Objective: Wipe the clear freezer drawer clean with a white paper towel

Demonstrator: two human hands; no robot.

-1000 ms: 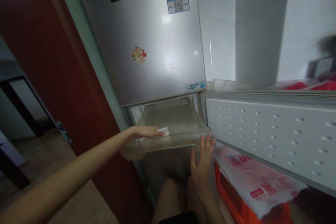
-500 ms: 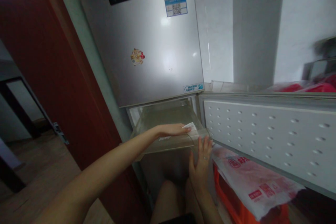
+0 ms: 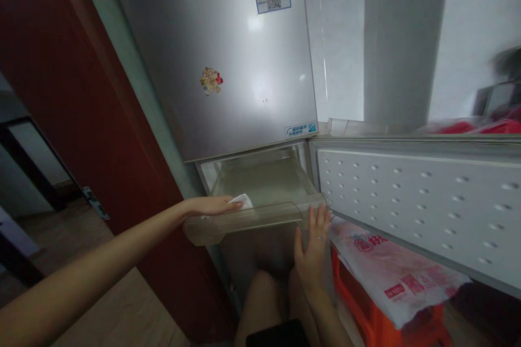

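Note:
A clear plastic drawer [image 3: 260, 216] is pulled partway out of the lower compartment of a silver refrigerator [image 3: 240, 54]. My left hand [image 3: 214, 205] reaches over the drawer's front edge toward its left side, holding a folded white tissue [image 3: 243, 201] against the inner face. Part of the tissue is covered by the fingers. At the drawer's right front corner, my right hand [image 3: 313, 252] rests with fingers stretched out against the outer face; a ring shows on one finger.
To the right the lower refrigerator door [image 3: 407, 200] stands wide open. Below it is an orange plastic stool [image 3: 378, 317] with a printed white plastic bag [image 3: 401, 276] on top. A reddish-brown door [image 3: 109, 135] is at the left. My knees [image 3: 264, 298] are under the drawer.
My left hand has slid left along the drawer front with the tissue, from near the right corner to the left part. My right hand stays at the right corner.

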